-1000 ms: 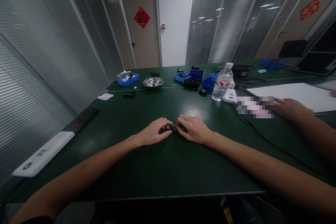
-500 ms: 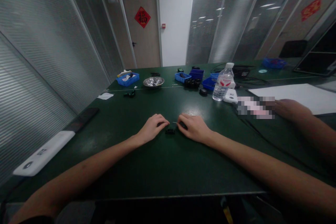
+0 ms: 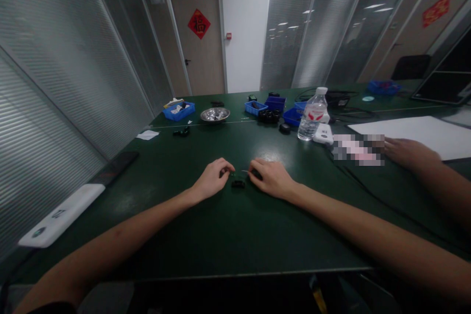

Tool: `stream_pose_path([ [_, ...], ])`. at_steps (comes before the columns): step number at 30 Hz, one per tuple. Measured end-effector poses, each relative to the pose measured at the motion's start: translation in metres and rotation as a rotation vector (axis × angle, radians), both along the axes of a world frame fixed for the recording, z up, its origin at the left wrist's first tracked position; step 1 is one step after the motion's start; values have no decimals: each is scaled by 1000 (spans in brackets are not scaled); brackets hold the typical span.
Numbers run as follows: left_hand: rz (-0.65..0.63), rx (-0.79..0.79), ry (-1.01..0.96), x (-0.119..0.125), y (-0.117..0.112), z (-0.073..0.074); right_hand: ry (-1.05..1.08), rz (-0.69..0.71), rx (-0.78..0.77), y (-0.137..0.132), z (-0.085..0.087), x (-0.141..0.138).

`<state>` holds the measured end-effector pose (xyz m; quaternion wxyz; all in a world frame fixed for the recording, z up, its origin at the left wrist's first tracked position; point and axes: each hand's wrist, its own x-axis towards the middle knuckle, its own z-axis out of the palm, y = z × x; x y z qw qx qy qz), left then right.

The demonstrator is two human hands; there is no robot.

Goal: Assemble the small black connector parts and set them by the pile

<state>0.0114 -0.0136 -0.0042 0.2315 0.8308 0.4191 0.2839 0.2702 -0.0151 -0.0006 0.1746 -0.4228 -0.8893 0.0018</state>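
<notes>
My left hand (image 3: 214, 179) rests low over the table, its thumb and index fingertips slightly apart. A tiny glint shows by these fingertips, too small to name. Opposite it, my right hand (image 3: 271, 178) is closed in a pinch around a thin, pale, pointed piece (image 3: 245, 171); its tip sticks out toward the left hand, and the rest is hidden by the fingers. Between the hands and a little nearer to me lies a small black part (image 3: 238, 184) on the green table (image 3: 221, 235). Neither hand is on that part.
Farther back are a metal bowl (image 3: 215, 115), a blue basket (image 3: 179, 111), small blue bins (image 3: 275, 103) and a water bottle (image 3: 312, 115). A white power bank-like box (image 3: 61, 216) lies left. Another person's hand (image 3: 412, 153) is at the right, beside a black cable (image 3: 362, 187).
My left thumb and index fingertip have parted, and the hand has drawn slightly left. My right hand keeps its pinch almost in place. The black part stays where it was.
</notes>
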Motion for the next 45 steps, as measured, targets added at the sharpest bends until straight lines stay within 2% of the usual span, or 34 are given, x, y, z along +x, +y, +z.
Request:
stream_pose_path([
  [9, -72, -4, 36, -7, 5, 0, -2, 4, -9, -2, 3, -1],
  [21, -16, 8, 22, -7, 9, -3, -9, 3, -5, -1, 0, 0],
  [25, 28, -30, -23, -8, 12, -5, -14, -2, -12, -1, 0, 0],
  [29, 20, -63, -40, -8, 10, -4, -3, 8, -19, -1, 1, 0],
  [33, -36, -7, 10, -5, 1, 6, -1, 12, -21, -1, 1, 1],
  [37, -182, 91, 86, -1, -10, 18, 1, 13, -10, 0, 0, 1],
  [41, -285, 124, 135, 0, -15, 21, -8, 7, -7, 0, 0, 0],
  [43, -285, 128, 119, 0, -15, 19, -9, 10, -8, 0, 0, 0],
  [45, -226, 132, 73, -1, -12, 18, -12, 16, -12, 0, 1, 0],
])
